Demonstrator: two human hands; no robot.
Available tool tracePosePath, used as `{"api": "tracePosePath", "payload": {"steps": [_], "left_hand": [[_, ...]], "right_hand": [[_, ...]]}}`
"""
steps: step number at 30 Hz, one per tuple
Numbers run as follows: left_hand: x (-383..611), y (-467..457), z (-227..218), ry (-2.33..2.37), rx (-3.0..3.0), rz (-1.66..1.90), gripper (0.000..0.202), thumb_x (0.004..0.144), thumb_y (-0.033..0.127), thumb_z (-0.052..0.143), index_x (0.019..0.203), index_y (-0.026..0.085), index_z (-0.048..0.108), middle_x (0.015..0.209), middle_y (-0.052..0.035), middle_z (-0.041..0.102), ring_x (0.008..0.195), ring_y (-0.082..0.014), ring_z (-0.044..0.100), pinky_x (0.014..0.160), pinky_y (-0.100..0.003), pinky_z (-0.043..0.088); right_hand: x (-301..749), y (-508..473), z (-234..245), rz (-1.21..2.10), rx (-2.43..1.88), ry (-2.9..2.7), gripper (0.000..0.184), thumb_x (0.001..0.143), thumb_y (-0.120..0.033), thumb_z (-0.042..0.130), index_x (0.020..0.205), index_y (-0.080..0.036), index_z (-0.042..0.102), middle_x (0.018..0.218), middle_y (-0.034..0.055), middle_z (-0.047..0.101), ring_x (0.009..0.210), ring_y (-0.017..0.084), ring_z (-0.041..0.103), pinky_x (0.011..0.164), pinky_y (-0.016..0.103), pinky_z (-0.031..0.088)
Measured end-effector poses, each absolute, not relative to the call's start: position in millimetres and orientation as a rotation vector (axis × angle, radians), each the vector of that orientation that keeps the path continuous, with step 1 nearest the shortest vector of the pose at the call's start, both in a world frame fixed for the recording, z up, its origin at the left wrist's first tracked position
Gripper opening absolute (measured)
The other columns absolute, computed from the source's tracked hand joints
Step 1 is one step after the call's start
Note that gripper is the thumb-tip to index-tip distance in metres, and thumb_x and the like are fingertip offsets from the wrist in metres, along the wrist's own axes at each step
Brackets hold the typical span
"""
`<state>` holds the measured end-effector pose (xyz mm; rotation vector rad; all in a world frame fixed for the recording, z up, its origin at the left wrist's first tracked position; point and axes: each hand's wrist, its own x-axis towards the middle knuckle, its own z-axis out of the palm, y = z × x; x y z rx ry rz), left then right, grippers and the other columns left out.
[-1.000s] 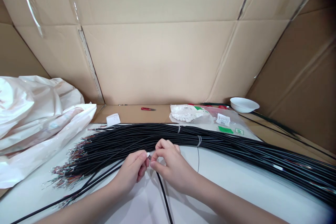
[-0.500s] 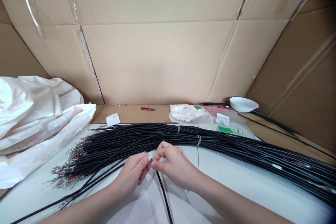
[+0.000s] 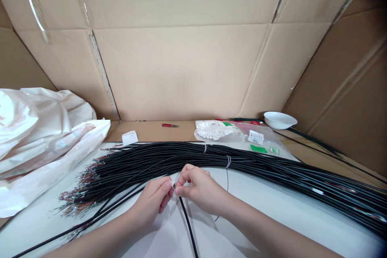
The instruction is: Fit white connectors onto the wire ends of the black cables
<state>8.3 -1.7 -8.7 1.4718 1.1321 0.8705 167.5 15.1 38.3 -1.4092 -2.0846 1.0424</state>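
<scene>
My left hand (image 3: 157,194) is closed in a pinch on a small white connector (image 3: 173,183), mostly covered by the fingers. Right beside it, my right hand (image 3: 193,185) pinches the thin wires at the end of a black cable (image 3: 188,221). The wire tips meet the connector between the two hands; whether they are inside it I cannot tell. From under my right fingers the cable runs down toward the bottom edge. Behind both hands lies a thick bundle of black cables (image 3: 169,157), with stripped coloured wire ends (image 3: 75,203) at its left.
A clear bag of small white pieces (image 3: 213,134) lies behind the bundle, with a white bowl (image 3: 280,120) to its right. Red snips (image 3: 169,125) rest by the cardboard wall (image 3: 181,68). White plastic sheeting (image 3: 45,137) is heaped at the left.
Both hands stay in nearly the same place, still pinching at the cable end. Only slight finger movement and a tiny shift of the view show.
</scene>
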Motion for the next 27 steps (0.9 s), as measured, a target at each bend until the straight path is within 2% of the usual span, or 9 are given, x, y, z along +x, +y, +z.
{"api": "tracePosePath", "payload": {"steps": [18, 27], "left_hand": [[9.3, -3.3, -5.7, 1.142, 1.517, 0.850, 0.040, 0.084, 0.045, 0.034, 0.055, 0.018, 0.042, 0.041, 0.0058, 0.035, 0.041, -0.0099, 0.030, 0.043, -0.022, 0.022], [9.0, -2.0, -6.8, 1.113, 1.449, 0.872, 0.037, 0.084, 0.042, 0.035, 0.057, 0.018, 0.043, 0.042, 0.0061, 0.035, 0.040, -0.0093, 0.029, 0.042, -0.022, 0.021]], "right_hand": [[167.5, 12.0, 39.3, 1.009, -1.463, -2.102, 0.010, 0.068, -0.021, 0.055, 0.063, -0.019, 0.062, 0.082, 0.0007, 0.058, 0.085, 0.020, 0.050, 0.074, 0.031, 0.029], [167.4, 11.6, 39.3, 1.018, -1.431, -2.066, 0.010, 0.070, -0.019, 0.054, 0.064, -0.019, 0.062, 0.083, 0.0005, 0.057, 0.083, 0.018, 0.050, 0.071, 0.028, 0.030]]}}
